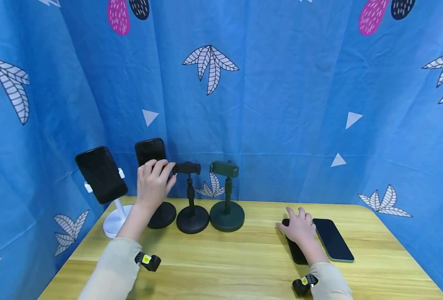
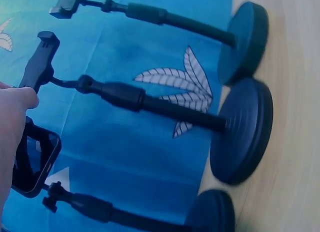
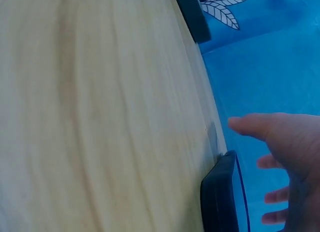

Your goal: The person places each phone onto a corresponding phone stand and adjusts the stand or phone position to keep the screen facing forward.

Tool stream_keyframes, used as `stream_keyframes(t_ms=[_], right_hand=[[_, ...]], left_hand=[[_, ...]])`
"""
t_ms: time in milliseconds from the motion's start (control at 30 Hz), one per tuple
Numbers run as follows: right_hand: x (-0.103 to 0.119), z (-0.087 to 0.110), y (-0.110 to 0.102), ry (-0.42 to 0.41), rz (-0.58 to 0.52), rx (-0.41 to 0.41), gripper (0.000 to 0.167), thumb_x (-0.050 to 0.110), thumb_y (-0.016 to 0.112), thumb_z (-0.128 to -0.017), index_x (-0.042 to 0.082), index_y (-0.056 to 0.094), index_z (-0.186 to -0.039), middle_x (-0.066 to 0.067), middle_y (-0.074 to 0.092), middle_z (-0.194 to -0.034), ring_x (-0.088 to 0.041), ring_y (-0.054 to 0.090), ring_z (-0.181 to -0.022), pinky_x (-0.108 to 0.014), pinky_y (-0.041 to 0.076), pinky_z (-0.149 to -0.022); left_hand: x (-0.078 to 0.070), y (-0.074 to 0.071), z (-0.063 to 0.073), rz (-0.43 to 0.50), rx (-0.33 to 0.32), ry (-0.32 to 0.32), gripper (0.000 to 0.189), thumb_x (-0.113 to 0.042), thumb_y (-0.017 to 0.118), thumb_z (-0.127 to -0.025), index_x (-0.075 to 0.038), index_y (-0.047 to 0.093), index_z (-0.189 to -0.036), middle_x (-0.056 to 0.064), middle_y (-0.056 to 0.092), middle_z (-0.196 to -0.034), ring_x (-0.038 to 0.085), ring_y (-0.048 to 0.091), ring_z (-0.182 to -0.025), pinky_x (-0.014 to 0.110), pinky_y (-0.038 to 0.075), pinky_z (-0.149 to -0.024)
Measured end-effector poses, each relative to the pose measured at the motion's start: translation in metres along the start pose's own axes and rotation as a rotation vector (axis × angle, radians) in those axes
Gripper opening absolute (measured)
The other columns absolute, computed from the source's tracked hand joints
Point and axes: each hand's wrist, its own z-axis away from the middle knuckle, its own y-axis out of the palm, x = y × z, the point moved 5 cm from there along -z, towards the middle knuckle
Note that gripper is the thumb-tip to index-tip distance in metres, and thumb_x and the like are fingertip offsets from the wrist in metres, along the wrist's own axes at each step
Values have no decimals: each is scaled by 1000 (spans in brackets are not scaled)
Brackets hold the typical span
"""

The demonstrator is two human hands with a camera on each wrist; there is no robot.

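Observation:
My left hand pinches the near end of the black phone clamp on a round-based stand; in the left wrist view the thumb lies over that clamp end. Behind the hand, a black phone sits upright in another black stand, partly hidden. My right hand hovers with spread fingers over a dark phone lying on the table. In the right wrist view the thumb is apart from this phone.
A white stand at far left bears a black phone, tilted. A dark green stand with a bare clamp is right of the black ones. Another phone lies at right on the wooden table. A blue curtain hangs behind.

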Motion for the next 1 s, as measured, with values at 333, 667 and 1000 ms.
stream_keyframes(t_ms=[333,667,1000], right_hand=[[-3,2,0,-23,39,8,62,39,63,-91,2,49,-139,-35,34,-143,-57,31,-129,-71,33,-97],[-2,5,4,-38,81,41,57,36,61,-92,2,50,-137,-35,42,-137,-58,38,-122,-66,42,-89],[-1,4,0,-51,72,34,52,33,63,-92,4,54,-134,-33,47,-132,-58,46,-108,-64,44,-84]], left_hand=[[-3,3,7,104,-9,-199,38,-17,84,-76,-9,72,-111,14,65,-108,35,48,-101,51,39,-79],[-7,1,10,157,15,-312,35,-20,79,-81,-11,72,-114,15,64,-111,36,46,-102,51,36,-80],[-9,-2,10,183,19,-360,35,-17,79,-82,-11,72,-116,15,64,-111,36,44,-101,52,34,-80]])
